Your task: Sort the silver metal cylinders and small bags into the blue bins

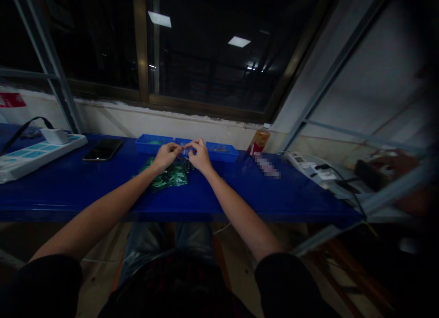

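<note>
My left hand (pixel 167 156) and my right hand (pixel 199 155) meet above the blue table, fingertips pinched close together. Between them is something small, partly clear, too small and dim to name. Under my left hand lies a clear bag of small green pieces (pixel 174 175), spread on the table top. Just behind my hands stand blue bins in a row: the left bin (pixel 146 146) has some green pieces in it, and the right bin (pixel 229 154) holds small thin parts. My right hand hides part of the middle of the row.
A phone (pixel 103 150) and a white power strip (pixel 37 154) lie on the left of the blue table (pixel 103 190). To the right stand a drink bottle (pixel 259 142) and another power strip with plugs (pixel 308 166). Metal frame posts rise at both sides, before a dark window.
</note>
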The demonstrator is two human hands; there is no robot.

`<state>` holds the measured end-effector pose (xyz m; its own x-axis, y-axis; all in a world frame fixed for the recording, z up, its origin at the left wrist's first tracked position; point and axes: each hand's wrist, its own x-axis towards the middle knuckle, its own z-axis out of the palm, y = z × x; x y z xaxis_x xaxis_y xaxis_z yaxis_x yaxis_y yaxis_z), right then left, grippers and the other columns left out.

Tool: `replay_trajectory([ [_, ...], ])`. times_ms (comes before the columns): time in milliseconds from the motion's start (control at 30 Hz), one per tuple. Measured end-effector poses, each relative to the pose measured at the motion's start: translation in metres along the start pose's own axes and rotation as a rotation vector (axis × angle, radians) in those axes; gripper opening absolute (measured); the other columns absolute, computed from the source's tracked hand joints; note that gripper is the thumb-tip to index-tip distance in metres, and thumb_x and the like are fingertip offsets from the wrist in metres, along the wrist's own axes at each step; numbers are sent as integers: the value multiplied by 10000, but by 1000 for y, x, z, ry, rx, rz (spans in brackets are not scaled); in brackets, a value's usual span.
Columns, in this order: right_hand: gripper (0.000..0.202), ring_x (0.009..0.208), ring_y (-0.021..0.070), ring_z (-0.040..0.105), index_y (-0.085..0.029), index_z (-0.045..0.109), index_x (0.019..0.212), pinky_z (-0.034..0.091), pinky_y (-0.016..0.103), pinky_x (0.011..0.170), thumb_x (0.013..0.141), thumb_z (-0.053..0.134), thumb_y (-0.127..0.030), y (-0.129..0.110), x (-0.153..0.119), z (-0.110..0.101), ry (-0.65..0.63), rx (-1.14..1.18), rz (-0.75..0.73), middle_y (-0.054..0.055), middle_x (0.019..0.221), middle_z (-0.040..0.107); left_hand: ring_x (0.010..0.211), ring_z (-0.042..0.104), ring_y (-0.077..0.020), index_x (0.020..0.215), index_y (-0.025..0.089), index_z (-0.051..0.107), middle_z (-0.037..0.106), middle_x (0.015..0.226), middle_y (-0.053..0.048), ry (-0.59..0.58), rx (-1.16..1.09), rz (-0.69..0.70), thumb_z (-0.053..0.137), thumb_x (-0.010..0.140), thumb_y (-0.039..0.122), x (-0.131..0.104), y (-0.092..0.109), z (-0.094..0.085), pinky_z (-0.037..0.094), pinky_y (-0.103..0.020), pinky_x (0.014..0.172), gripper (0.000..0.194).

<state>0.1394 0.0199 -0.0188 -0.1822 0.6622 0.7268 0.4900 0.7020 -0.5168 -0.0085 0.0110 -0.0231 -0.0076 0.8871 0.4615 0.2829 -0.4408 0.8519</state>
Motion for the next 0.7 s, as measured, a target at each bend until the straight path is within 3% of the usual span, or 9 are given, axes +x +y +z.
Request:
replay_trajectory([
  [100, 224, 817, 153, 528, -178, 580, 791, 460, 297, 726, 614, 467, -98, 1, 3, -2, -13, 195, 248, 22, 881, 526, 658, 547, -141, 794, 155, 588, 621, 732, -30, 144, 214, 268, 523, 781, 325, 0, 6, -9, 412, -247, 644, 183],
  [200, 285, 686, 130, 545, -195, 504, 970, 459, 273, 631, 686, 508, -222, 0, 3, -6, -111, 403, 437, -11, 785, 551, 705, 550, -149, 823, 163, 595, 628, 791, -41, 207, 346, 444, 502, 809, 300, -3, 12, -15, 410, -252, 663, 167],
  [267, 359, 650, 125, 534, -203, 478, 1043, 451, 268, 616, 702, 544, -294, -2, 0, -8, -109, 351, 372, -10, 783, 554, 714, 552, -153, 834, 164, 601, 624, 782, -40, 143, 379, 507, 502, 814, 299, -5, 15, -15, 411, -249, 647, 168],
  [333, 292, 696, 132, 527, -201, 530, 978, 447, 280, 674, 701, 563, -285, -6, -2, -11, -60, 160, 169, 7, 817, 553, 708, 558, -155, 841, 166, 606, 622, 764, -37, 45, 396, 523, 500, 815, 302, -5, 16, -14, 413, -246, 633, 175],
  [400, 135, 778, 151, 523, -191, 575, 839, 432, 291, 751, 723, 542, -252, -10, -1, -16, -10, -33, -20, 27, 833, 552, 714, 570, -161, 861, 167, 609, 632, 774, -42, -18, 417, 495, 489, 817, 312, -4, 15, -13, 419, -249, 643, 194],
  [467, 105, 840, 172, 516, -181, 578, 770, 413, 303, 802, 767, 493, -243, -10, 3, -26, 77, -176, -88, 45, 822, 553, 752, 586, -175, 893, 167, 614, 649, 820, -58, -56, 461, 433, 475, 817, 335, 0, 11, -14, 428, -260, 681, 231],
  [600, 219, 925, 214, 482, -157, 567, 900, 376, 361, 853, 844, 378, -252, 9, 11, -56, 424, -449, 98, 99, 897, 545, 826, 607, -224, 850, 178, 654, 678, 887, -88, -235, 567, 181, 526, 744, 451, 9, -7, -25, 434, -288, 745, 319],
  [633, 230, 963, 229, 466, -159, 564, 935, 361, 384, 867, 845, 371, -244, 17, 11, -63, 460, -515, 173, 109, 941, 538, 831, 610, -235, 805, 188, 664, 684, 867, -82, -291, 587, 102, 579, 683, 486, 11, -12, -28, 435, -283, 743, 333],
  [700, 204, 1022, 268, 435, -163, 577, 939, 344, 425, 870, 800, 448, -238, 34, 8, -72, 378, -627, 328, 128, 1008, 518, 810, 616, -244, 710, 207, 668, 687, 785, -59, -385, 615, -16, 657, 563, 512, 13, -21, -32, 437, -261, 708, 339],
])
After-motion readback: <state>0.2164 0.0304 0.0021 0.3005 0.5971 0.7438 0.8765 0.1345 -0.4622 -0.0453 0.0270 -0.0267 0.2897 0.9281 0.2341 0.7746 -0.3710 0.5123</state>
